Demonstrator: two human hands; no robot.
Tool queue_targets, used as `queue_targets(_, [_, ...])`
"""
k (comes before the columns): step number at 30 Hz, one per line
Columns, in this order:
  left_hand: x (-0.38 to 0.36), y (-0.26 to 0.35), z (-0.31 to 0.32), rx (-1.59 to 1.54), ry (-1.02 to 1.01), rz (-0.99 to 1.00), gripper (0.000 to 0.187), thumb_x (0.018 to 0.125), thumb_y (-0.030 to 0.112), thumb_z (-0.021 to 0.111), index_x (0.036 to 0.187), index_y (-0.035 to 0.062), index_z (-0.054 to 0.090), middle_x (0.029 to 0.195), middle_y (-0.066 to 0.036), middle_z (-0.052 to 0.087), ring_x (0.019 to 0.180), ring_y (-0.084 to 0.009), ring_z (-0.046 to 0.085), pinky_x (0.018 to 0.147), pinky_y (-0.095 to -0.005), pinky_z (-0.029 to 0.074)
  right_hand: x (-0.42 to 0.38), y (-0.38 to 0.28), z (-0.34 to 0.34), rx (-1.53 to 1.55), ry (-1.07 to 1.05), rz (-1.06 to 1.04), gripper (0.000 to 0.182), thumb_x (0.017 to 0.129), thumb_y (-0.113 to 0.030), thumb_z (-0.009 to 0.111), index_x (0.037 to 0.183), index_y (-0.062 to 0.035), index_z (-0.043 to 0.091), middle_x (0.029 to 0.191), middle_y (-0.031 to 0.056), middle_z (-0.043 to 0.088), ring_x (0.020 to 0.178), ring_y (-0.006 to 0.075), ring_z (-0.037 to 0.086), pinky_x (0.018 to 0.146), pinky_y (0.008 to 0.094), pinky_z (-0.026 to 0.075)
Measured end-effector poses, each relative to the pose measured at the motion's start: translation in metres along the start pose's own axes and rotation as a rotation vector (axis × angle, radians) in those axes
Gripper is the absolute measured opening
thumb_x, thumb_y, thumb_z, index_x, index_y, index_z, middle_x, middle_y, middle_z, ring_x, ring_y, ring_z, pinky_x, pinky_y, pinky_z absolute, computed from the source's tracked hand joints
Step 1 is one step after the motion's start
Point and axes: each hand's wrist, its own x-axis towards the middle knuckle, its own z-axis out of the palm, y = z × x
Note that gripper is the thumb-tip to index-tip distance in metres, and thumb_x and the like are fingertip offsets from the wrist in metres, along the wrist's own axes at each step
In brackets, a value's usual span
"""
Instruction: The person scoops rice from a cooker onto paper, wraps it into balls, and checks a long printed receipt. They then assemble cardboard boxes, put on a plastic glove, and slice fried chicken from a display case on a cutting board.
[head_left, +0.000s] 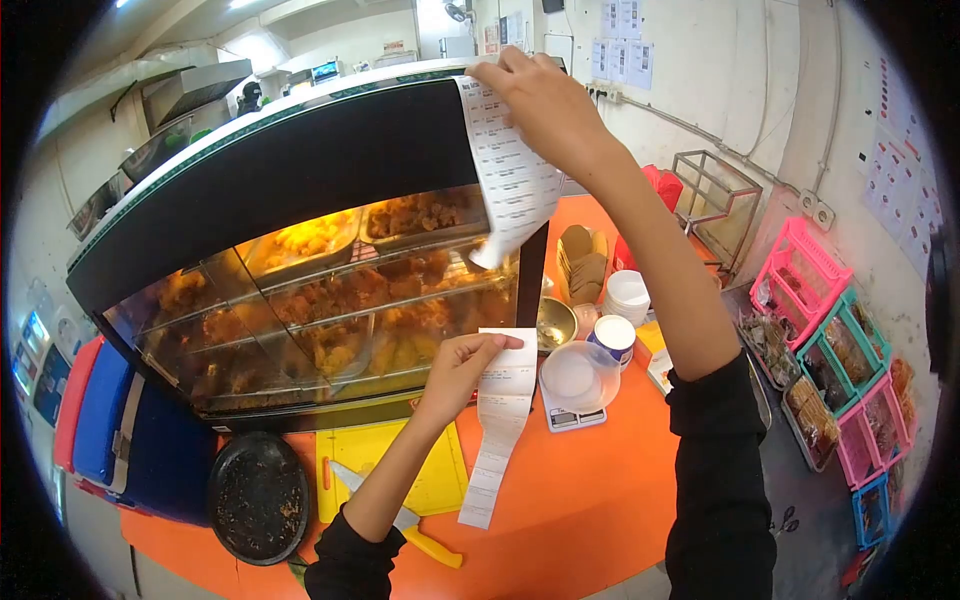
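Note:
A long printed paper strip [511, 170] hangs down the corner of the glass food warmer [290, 150], and my right hand [545, 105] grips its upper end at the warmer's top edge. Lower down, my left hand [462, 375] pinches another printed paper strip [497, 425] between thumb and fingers, its tail hanging over the orange table [580, 500]. Trays of fried food [310, 235] sit lit behind the warmer's glass.
Below the warmer lie a yellow cutting board [430, 470], a knife with a yellow handle [432, 547] and a black round tray [258, 500]. A clear bowl [580, 377] rests on a white scale [575, 418]. Coloured baskets [840, 335] stand at the right.

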Motion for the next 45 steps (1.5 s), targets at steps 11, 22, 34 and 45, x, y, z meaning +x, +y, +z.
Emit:
queue_targets(11, [0.000,-0.014,0.007,-0.025,-0.072,-0.038,0.032,0.094,0.024,0.043,0.100,0.0005,0.064,0.078,-0.004,0.064,0.066,-0.0051,0.058,0.055,-0.0183,0.045,0.004,0.004,0.012,0.020,0.016,-0.070,0.062,0.070,0.001,0.061,0.123,-0.0283,0.047,0.113,0.0015,0.050,0.107,0.0218,0.048,0.084,0.0482,0.041])
queue_targets(22, [-0.021,-0.004,0.022,0.109,-0.070,-0.011,0.031,0.084,-0.002,0.052,0.113,0.0049,0.057,0.086,-0.001,0.058,0.063,-0.0009,0.047,0.053,-0.0169,0.038,-0.026,-0.011,0.003,0.094,0.154,-0.007,0.064,0.077,-0.009,0.056,0.133,-0.0276,0.032,0.124,0.0100,0.044,0.118,0.0268,0.041,0.093,0.0522,0.033])
queue_targets(34, [-0.152,0.024,0.022,0.018,0.095,0.066,0.034,0.083,-0.002,0.054,0.117,0.0002,0.051,0.096,-0.001,0.055,0.068,-0.0011,0.047,0.059,-0.0153,0.038,-0.387,-0.206,-0.101,1.642,-0.754,1.094,0.042,0.072,-0.017,0.074,0.107,0.0014,0.058,0.100,0.0070,0.062,0.095,0.0133,0.055,0.084,0.0293,0.042])
queue_targets(45, [-0.171,0.001,0.009,-0.187,0.640,0.225,0.042,0.084,-0.005,0.048,0.125,-0.0031,0.041,0.117,-0.011,0.050,0.096,-0.0139,0.054,0.081,-0.0259,0.045,-0.435,-0.163,-0.214,1.284,-0.627,1.193,0.025,0.074,-0.011,0.071,0.094,0.0020,0.062,0.079,0.0005,0.062,0.076,0.0061,0.054,0.068,0.0237,0.043])
